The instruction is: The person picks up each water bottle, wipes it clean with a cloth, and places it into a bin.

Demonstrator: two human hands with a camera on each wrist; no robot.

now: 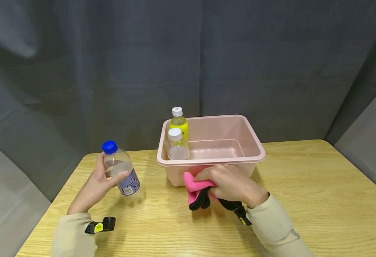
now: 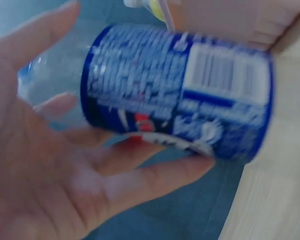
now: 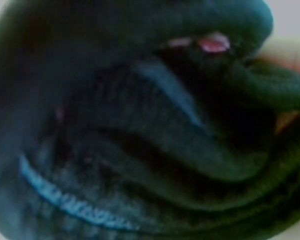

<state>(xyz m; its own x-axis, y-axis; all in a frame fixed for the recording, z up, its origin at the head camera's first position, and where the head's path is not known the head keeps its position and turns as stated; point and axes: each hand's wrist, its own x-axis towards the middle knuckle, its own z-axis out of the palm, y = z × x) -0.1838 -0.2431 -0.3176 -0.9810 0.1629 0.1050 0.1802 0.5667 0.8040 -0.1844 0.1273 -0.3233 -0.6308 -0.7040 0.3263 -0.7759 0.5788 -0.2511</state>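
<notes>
My left hand (image 1: 95, 184) grips a clear plastic bottle (image 1: 118, 162) with a blue cap, thumb on the near side. The bottle leans, its cap up and to the left; whether its base touches the table I cannot tell. In the left wrist view, the fingers spread along its blue label (image 2: 140, 75), which carries a barcode. In front of the pink basin (image 1: 210, 161), my right hand (image 1: 228, 182) holds a bunched pink and black cloth (image 1: 197, 185). Its dark folds (image 3: 140, 140) fill most of the right wrist view, blurred.
Two bottles stand at the left end of the basin: a clear one (image 1: 177, 147) with a white cap, and behind it one with a yellow label (image 1: 181, 125). The wooden table (image 1: 316, 192) extends to the right. A dark grey curtain (image 1: 136, 71) hangs behind.
</notes>
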